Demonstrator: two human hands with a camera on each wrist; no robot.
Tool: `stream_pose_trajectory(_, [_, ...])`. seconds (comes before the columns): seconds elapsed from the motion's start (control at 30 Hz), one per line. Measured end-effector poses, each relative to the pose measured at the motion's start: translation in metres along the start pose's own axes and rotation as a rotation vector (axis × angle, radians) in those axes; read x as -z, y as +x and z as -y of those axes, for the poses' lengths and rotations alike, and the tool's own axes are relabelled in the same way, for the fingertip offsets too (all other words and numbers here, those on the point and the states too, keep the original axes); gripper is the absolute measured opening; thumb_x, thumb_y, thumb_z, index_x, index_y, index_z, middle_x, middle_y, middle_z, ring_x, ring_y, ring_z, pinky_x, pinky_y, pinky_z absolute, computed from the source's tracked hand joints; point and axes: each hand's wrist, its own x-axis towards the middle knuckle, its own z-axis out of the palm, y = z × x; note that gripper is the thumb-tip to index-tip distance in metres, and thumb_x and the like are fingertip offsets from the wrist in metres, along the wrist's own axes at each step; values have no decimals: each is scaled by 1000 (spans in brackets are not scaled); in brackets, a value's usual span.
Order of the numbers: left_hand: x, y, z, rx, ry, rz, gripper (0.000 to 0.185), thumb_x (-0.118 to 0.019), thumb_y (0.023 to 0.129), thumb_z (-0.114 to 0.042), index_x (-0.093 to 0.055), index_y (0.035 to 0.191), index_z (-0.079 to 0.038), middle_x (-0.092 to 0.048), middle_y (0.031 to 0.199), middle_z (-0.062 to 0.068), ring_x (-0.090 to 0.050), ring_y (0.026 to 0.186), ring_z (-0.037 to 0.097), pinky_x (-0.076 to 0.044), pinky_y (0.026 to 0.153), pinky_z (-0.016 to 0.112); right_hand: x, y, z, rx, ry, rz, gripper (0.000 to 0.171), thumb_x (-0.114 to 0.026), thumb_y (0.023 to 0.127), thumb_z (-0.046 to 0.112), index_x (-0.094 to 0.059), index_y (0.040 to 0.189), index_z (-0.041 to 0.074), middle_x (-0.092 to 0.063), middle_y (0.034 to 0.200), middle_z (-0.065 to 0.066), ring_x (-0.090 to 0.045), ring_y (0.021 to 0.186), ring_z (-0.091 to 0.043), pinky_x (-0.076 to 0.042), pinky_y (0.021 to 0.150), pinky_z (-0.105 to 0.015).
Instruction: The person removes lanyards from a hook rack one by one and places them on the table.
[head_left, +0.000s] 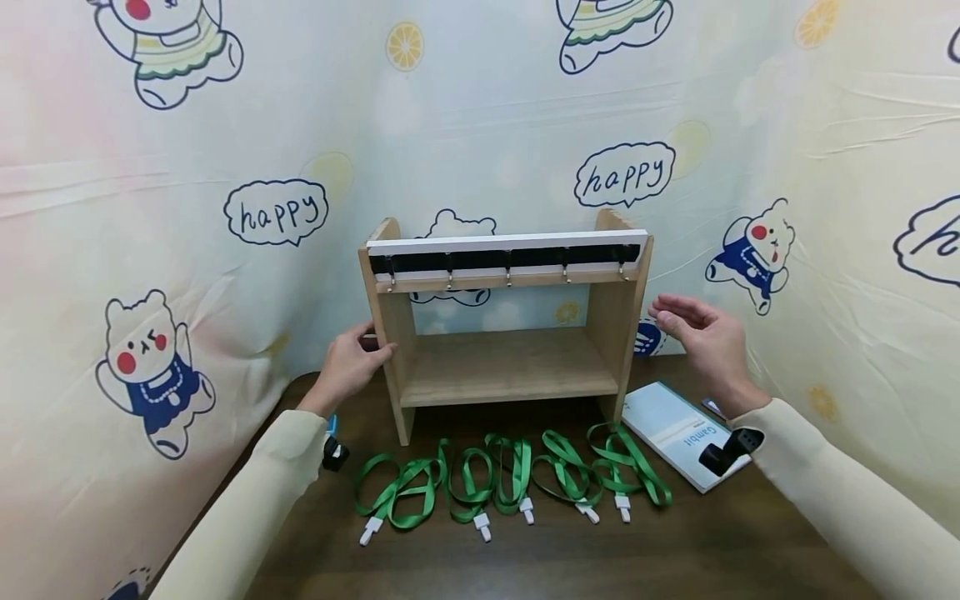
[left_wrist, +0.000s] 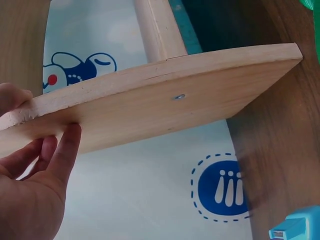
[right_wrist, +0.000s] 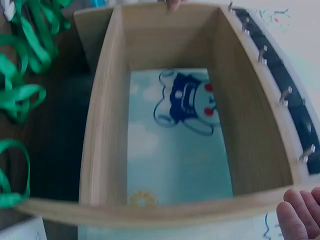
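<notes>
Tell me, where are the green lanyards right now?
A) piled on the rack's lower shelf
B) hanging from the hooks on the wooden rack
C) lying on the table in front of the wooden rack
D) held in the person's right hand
C: the green lanyards lie in a row on the dark table in front of the wooden rack, whose hooks are bare.

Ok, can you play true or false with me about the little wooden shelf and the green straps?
1. The left hand holds the wooden shelf by its side. True.
2. The green straps hang on the hooks. False: they lie on the table, in front of the shelf.
3. The right hand holds a strap. False: it is open beside the shelf.
4. A booklet lies on the table by the right arm. True.
</notes>
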Motion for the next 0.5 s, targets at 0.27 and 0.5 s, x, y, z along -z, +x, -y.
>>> stream_pose_trajectory(0.27, [0, 0, -4, -8, 22, 4, 60, -65, 98, -36, -47, 149, -9, -63, 134, 19, -66, 120, 35, -60, 92, 49, 21, 14, -21, -6, -159, -13, 55, -61, 99, 45, -55, 144, 15, -62, 143, -14, -59, 104, 18, -46, 88, 0])
stream_pose_trajectory(0.5, [6, -2, -4, -22, 83, -5, 68, -65, 97, -46, -45, 151, -11, -58, 138, 18, -62, 123, 36, -58, 96, 52, 34, 18, -33, -9, -290, -15, 65, -56, 97, 57, -48, 151, 21, -57, 150, -6, -63, 127, -14, -48, 97, -12])
